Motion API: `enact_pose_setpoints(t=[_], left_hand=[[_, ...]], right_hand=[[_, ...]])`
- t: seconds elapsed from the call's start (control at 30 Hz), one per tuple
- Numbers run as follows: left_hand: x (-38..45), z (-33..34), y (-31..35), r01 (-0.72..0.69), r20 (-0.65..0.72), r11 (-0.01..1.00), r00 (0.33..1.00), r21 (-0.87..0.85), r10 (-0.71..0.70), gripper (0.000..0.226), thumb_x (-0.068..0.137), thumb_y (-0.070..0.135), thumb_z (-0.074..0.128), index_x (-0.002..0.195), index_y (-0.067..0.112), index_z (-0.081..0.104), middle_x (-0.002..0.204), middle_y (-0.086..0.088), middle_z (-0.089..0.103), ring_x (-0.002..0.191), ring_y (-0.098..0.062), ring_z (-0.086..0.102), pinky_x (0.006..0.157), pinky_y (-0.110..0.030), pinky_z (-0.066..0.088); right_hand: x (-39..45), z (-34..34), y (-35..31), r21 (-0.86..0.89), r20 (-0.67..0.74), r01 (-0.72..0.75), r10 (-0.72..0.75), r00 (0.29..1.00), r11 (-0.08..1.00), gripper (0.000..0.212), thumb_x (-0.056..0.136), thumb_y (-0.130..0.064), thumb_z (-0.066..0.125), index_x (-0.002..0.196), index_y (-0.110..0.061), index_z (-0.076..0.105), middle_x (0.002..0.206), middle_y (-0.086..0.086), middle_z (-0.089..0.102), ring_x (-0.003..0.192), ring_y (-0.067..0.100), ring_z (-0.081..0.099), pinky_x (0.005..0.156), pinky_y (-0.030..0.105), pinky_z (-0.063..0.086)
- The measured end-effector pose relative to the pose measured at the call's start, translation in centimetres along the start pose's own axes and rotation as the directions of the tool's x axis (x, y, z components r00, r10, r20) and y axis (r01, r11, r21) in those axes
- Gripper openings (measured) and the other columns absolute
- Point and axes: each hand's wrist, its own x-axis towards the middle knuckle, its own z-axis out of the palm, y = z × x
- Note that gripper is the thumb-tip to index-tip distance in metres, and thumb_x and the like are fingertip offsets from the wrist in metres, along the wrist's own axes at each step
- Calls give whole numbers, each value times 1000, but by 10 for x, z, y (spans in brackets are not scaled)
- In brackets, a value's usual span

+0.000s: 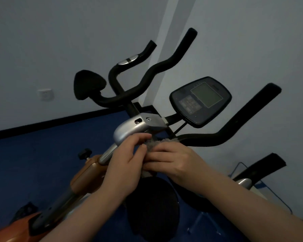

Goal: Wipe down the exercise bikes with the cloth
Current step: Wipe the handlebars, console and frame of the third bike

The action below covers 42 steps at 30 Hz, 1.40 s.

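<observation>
Seemingly early in the job: both hands, left [128, 154] and right [173, 159], curled around grey cloth [151, 144] below silver stem housing [131, 128], with handlebars [226, 133] at 3 o'clock and console [200, 100] seemingly unwiped.

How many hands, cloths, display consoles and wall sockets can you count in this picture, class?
Hands: 2, left hand and right hand
Cloths: 1, grey cloth
Display consoles: 1, console
Wall sockets: 1, socket
Total: 5

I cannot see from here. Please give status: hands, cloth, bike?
Left hand and right hand both hold the grey cloth. Cloth beside the bike's silver cover. Nothing blocking.
</observation>
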Motion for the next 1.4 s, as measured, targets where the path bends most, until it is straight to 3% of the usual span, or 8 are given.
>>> enact_pose_setpoints(t=[0.13,0.37,0.47,0.63,0.87,1.0,1.17,1.4], left_hand=[[15,5,3,-12,39,999,999,43,10,31,93,13,49,106,36,64,104,19,67,103,5,59,84,-18,43],[29,20,17,-76,117,995,991,70,68,28,90,25,47,111,37,63,108,20,66,106,4,59,91,-25,48],[32,26,17,-79,162,995,984,67,68,28,93,18,51,111,36,63,106,19,65,105,2,59,90,-25,48],[34,34,20,-85,208,995,976,53,72,28,86,31,49,110,38,63,105,21,66,103,2,61,84,-21,48],[41,38,28,-121,249,987,964,104,91,29,93,15,52,113,32,64,107,18,67,103,8,58,84,-7,43],[44,42,32,-139,261,982,960,130,102,27,94,19,51,115,31,64,109,19,66,106,8,56,88,-15,44],[45,49,33,-147,302,979,948,139,100,30,92,18,51,116,32,63,112,19,66,108,8,56,93,-21,44],[51,55,44,-196,339,973,930,122,144,27,92,23,51,112,35,64,103,29,64,104,11,56,83,-2,40]], right_hand=[[-7,-2,0,-66,-68,-59,55,996,996,18,91,-3,61,99,-11,76,104,1,73,80,21,60,68,34,50],[-17,-2,-10,-67,-194,-306,289,938,950,21,95,-8,54,99,-12,75,107,-3,72,75,19,53,65,30,47],[-26,-6,-5,-50,-261,-424,398,880,904,20,95,-12,56,103,-15,74,112,-7,70,77,17,50,68,29,47],[-35,-3,-3,-34,-370,-558,508,778,829,25,88,-5,66,107,-18,73,115,-9,69,81,17,50,72,24,47],[-40,-7,-2,25,-512,-710,619,595,704,32,77,-3,77,105,-17,74,111,-7,70,83,13,50,76,14,44],[-47,-16,3,40,-565,-773,652,505,634,31,72,-1,81,100,-12,76,106,-2,72,86,7,46,84,6,38],[-48,-20,1,31,-574,-806,671,470,592,28,72,-1,81,98,-11,77,102,-2,73,84,8,46,81,9,39],[-57,-41,1,105,-611,-892,736,291,440,21,76,-2,76,95,-11,77,99,1,74,85,15,57,79,12,41]])
